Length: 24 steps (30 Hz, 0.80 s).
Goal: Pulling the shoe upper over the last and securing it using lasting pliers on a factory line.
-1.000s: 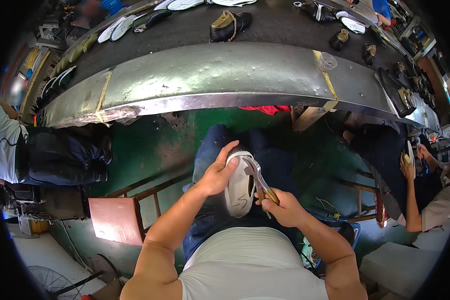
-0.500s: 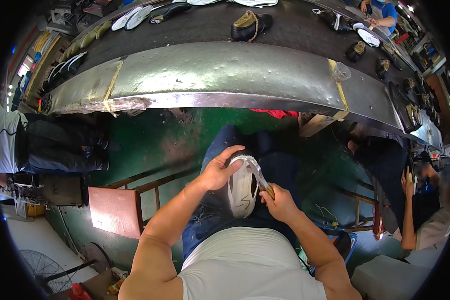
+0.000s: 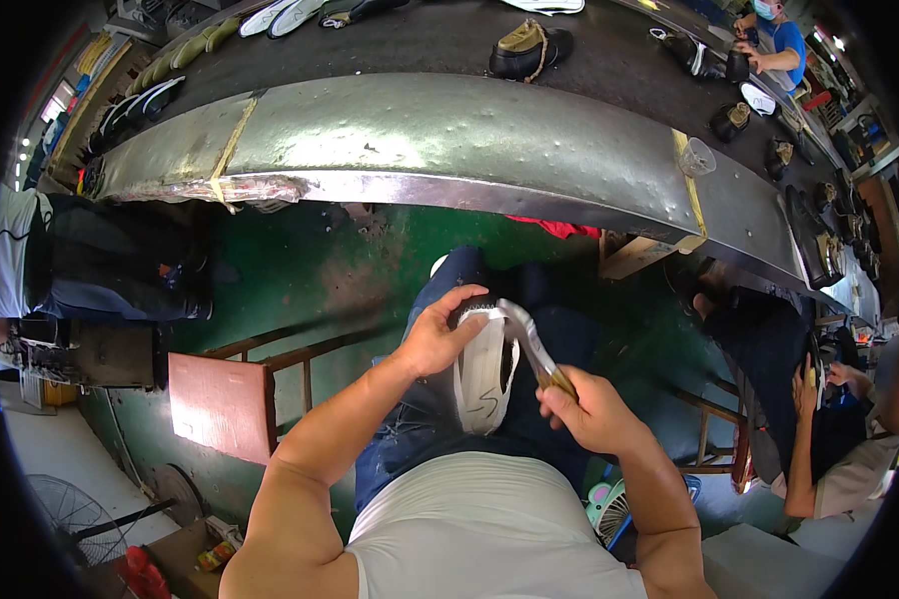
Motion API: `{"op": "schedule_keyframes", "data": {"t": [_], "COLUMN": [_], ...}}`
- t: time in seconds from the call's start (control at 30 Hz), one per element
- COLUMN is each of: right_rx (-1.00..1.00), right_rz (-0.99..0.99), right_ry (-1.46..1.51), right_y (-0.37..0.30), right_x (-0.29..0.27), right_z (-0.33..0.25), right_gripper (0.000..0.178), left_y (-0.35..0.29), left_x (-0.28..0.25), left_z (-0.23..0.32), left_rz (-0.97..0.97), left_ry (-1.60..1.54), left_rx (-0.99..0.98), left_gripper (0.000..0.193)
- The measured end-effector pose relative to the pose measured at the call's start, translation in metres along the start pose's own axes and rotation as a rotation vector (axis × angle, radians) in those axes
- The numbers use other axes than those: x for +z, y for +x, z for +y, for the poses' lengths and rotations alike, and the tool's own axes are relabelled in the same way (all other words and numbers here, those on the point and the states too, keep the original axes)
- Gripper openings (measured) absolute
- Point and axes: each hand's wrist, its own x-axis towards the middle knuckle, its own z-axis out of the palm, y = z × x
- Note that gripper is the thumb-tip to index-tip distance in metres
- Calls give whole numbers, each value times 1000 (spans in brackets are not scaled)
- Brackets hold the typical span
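Observation:
A shoe (image 3: 483, 384) lies sole-up across my lap, its long off-white underside marked with a dark scribble and its dark edge pleated at the far end. My left hand (image 3: 438, 334) is closed around that far end, with the thumb pressed on the pale underside and the fingers over the dark edge. In my right hand (image 3: 591, 407) are pliers (image 3: 532, 349) with a silver curved head and yellowish handles. Their head meets the shoe's far right rim; whether the jaws bite on the edge cannot be made out.
Ahead runs a metal-edged bench (image 3: 420, 125) with a dark belt carrying several shoes, among them a brown-and-black shoe (image 3: 522, 50). A clear cup (image 3: 697, 157) stands on its edge. A stool (image 3: 222, 404) is at left. People are at left, right and far right.
My right hand has shifted right and slightly nearer me, swinging the pliers' handles outward from the shoe. My left hand keeps its hold. The view has turned slightly.

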Motion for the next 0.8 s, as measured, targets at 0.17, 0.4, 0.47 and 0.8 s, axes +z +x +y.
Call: {"op": "schedule_keyframes", "data": {"t": [0.17, 0.4, 0.47, 0.8], "right_rx": [-115, -281, -286, -154], "right_rz": [116, 457, 480, 180], "right_ry": [-319, -72, -154, 647], "right_y": [39, 56, 61, 43], "right_x": [14, 46, 51, 37], "right_z": [19, 75, 90, 151], "right_gripper": [31, 57, 53, 35], "left_y": [0, -23, -30, -19], "left_x": [-7, -8, -2, 32], "left_z": [2, -23, -31, -51], "left_rz": [-133, -109, -155, 350], "left_ry": [102, -58, -23, 330], "left_rx": [5, -97, -65, -220], "left_gripper": [56, 82, 82, 38]}}
